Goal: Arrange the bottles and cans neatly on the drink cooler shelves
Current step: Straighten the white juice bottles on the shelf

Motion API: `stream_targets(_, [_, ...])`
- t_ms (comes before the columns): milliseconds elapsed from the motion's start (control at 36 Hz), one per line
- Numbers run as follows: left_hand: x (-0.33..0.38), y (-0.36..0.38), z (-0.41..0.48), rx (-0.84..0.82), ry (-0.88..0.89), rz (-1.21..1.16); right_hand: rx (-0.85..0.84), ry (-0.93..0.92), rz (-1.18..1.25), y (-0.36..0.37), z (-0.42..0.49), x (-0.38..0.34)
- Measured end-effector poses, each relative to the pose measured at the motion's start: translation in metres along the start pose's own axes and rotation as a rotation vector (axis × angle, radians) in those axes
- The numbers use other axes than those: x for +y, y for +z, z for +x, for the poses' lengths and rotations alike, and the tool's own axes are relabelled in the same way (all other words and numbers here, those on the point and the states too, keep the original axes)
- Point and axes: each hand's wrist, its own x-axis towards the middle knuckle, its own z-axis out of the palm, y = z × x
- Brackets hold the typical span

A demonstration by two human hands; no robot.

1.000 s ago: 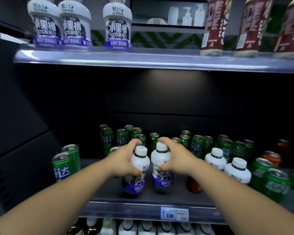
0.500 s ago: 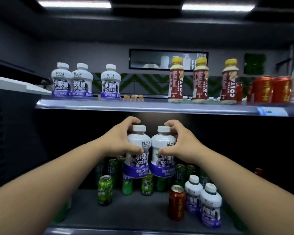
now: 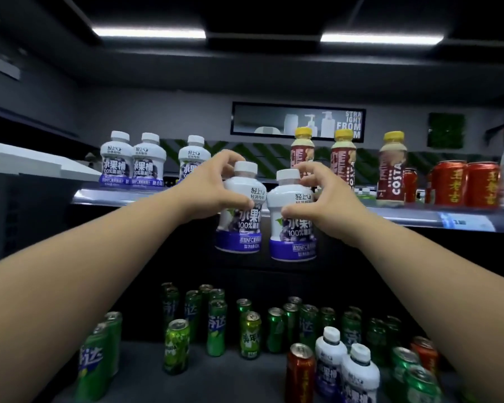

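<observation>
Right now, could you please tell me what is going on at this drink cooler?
A person is stocking the cooler with both hands. The left grip holds a white juice bottle and the right grip holds a second white juice bottle, each by its shoulder. Both bottles are upright in the air in front of the upper shelf, right of three matching bottles standing there. On the lower shelf stand green cans and two more white bottles.
</observation>
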Motion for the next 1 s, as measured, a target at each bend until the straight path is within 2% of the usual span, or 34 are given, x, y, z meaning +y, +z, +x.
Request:
stream_targets(111, [0.003, -0.023, 0.024, 0.030, 0.013, -0.036, 0.043, -0.023, -0.003, 0.005, 0.031, -0.011])
stream_targets(306, [0.001, -0.053, 0.072, 0.036, 0.077, 0.044, 0.118, -0.057, -0.044, 0.011, 0.083, -0.029])
stream_targets(472, [-0.020, -0.057, 0.110, 0.045, 0.060, 0.025, 0.187, -0.046, -0.121, 0.022, 0.118, -0.024])
stream_targets(694, [-0.043, -0.043, 0.135, 0.037, 0.032, 0.081, 0.362, -0.041, -0.264, 0.046, 0.157, -0.010])
stream_targets(806, [-0.057, -0.036, 0.140, 0.035, 0.016, 0.096, 0.348, -0.022, -0.304, 0.055, 0.162, 0.002])
stream_targets(1000, [-0.072, -0.038, 0.147, 0.019, -0.035, -0.014, 0.253, 0.000, -0.283, 0.067, 0.162, 0.017])
